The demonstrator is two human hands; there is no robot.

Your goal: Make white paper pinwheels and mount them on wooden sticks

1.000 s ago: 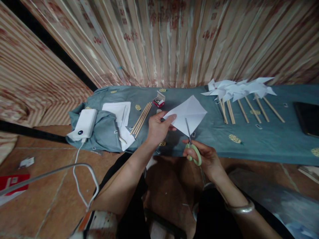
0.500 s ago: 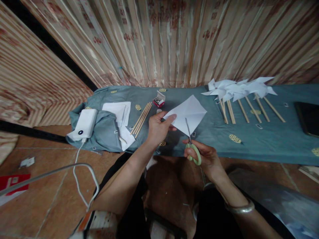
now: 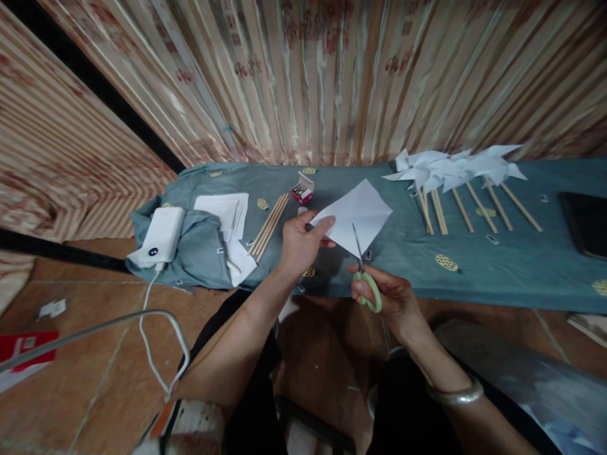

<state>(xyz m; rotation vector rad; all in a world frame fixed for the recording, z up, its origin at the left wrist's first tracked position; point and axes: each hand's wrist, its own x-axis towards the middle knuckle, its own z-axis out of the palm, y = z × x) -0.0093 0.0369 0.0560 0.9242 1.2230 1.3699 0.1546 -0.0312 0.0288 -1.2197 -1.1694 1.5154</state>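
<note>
My left hand (image 3: 302,243) pinches a white sheet of paper (image 3: 363,208) at its left corner, thumb on top and fingers beneath. The sheet is turned like a diamond and shows faint crease lines. In my right hand (image 3: 386,296) are scissors (image 3: 368,291) with light green handles, the fingers wrapped round the loops. Their blades lie across the paper's near corner and point toward its middle. Just beyond my left hand stands a small open red and white box (image 3: 302,189) of metal pins. Several thin wooden sticks (image 3: 269,226) lie to the left of that hand.
Several white paper pinwheels (image 3: 450,169) on sticks lie at the back right of the cloth-covered table (image 3: 512,272). A dark tablet-like object (image 3: 585,221) is at the far right. On the left are white papers (image 3: 222,205) and a white power bank (image 3: 164,235) with a cable.
Almost nothing differs. The scissors and my right hand have shifted very slightly, and the paper stays in my left hand.
</note>
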